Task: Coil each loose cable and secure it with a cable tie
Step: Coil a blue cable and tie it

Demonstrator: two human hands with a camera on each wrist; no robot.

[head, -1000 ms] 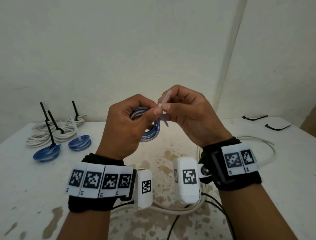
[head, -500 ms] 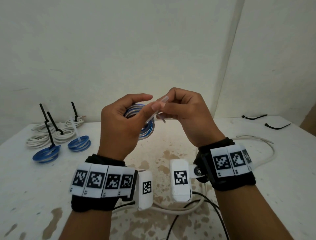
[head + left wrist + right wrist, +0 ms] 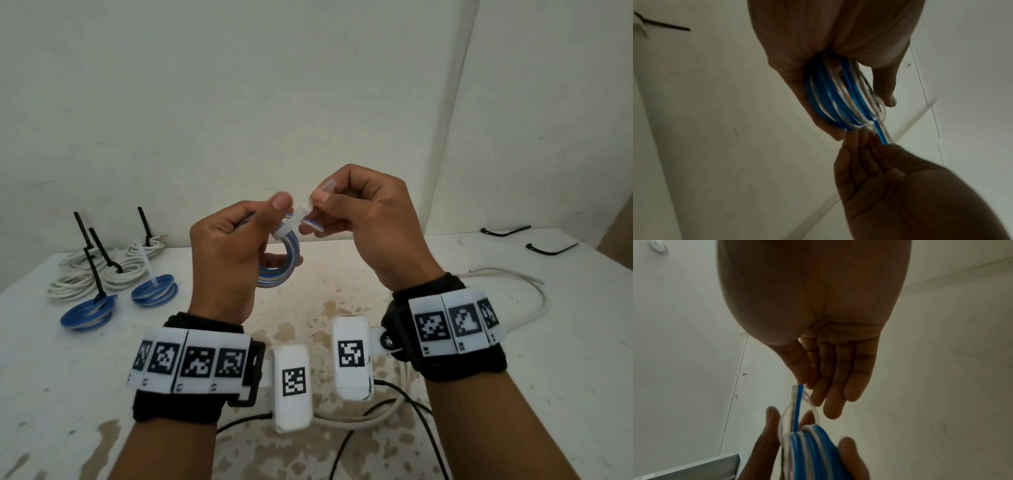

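Fingers point(image 3: 274, 209) of the left hand point(image 3: 226, 257) curl around the blue-and-white coiled flat cable point(image 3: 279, 263) and hold it in the air above the white stained worktop point(image 3: 342, 308), near the middle between both wrists. The coil has several turns of blue and clear-white strands, and its free end point(image 3: 797, 402) sticks out toward the right hand point(image 3: 373, 226). The right hand pinches the translucent white plastic cable tie point(image 3: 301, 214) at the top of the coil, between thumb and forefinger; its other fingers are loosely bent.

Around the hands the air is free, and the wall stands behind. At the left of the worktop lie white coiled cables with black ties point(image 3: 92, 270) and two blue tied coils point(image 3: 154, 291). A loose white cable point(image 3: 513, 274) runs on the right side, and two black cable ties point(image 3: 551, 248) lie near the far right edge.
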